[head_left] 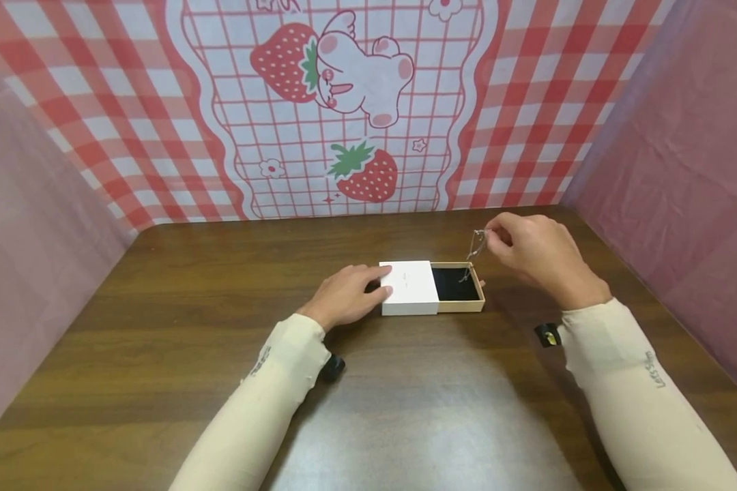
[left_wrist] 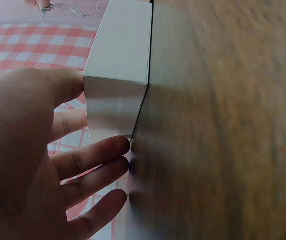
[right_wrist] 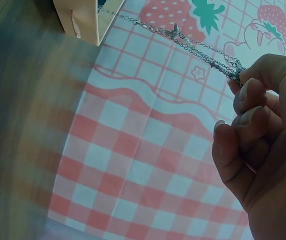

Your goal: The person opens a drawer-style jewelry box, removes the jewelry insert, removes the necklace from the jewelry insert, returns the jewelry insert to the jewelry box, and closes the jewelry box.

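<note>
On the brown worktop, my left hand and right hand are apart. The left one rests its fingertips on a white box. The box's drawer sticks out, black inside. The right one pinches a thin silver chain that hangs into the drawer.

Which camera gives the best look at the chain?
The right wrist view: the chain runs large from the right hand to the box, its links clear. The head view shows it small and thin, reaching into the box; the left wrist view, a small stretch near the top edge.
</note>
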Tool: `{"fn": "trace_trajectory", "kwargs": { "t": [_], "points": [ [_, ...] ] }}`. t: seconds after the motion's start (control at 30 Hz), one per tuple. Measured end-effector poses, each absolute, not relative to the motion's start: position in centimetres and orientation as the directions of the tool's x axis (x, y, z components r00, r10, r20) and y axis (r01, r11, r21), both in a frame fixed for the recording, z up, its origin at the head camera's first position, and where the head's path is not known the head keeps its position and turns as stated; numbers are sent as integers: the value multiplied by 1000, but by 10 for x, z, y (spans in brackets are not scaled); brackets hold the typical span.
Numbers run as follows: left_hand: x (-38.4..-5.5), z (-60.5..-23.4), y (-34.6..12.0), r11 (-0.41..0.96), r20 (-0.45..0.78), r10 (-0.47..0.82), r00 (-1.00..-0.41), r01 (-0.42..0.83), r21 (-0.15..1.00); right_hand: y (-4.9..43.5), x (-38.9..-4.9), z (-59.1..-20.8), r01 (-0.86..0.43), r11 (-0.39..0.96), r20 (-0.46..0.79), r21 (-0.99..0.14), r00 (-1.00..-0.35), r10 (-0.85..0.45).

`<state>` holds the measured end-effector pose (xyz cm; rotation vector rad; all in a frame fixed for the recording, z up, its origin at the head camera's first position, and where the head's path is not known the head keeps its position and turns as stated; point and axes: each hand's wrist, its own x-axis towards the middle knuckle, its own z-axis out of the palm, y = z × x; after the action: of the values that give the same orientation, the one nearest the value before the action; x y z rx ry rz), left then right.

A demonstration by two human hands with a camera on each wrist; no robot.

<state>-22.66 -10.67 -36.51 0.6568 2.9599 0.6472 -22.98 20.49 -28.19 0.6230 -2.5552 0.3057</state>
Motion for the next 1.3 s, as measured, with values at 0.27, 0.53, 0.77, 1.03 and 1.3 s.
{"fn": "trace_trajectory", "kwargs": {
  "t": [0.27, 0.53, 0.77, 1.03, 1.3],
  "points": [
    [-227, -364, -107, 821, 46, 415, -909, 395, 413, 213, -229, -284, -476, 874, 512, -95, -777, -367],
    [-227, -364, -107, 824, 47, 410, -911, 392, 408, 216, -229, -284, -485, 871, 527, -82, -763, -375],
    [-228, -364, -107, 824, 44, 414, -909, 395, 406, 221, -228, -285, -461, 883, 522, -91, -777, -352],
    [-228, -365, -107, 822, 50, 415, -908, 398, 407, 226, -228, -286, -445, 890, 513, -100, -789, -337],
    [-228, -365, -107, 823, 39, 413, -910, 391, 412, 229, -229, -287, -442, 891, 510, -106, -793, -333]
  ]
}}
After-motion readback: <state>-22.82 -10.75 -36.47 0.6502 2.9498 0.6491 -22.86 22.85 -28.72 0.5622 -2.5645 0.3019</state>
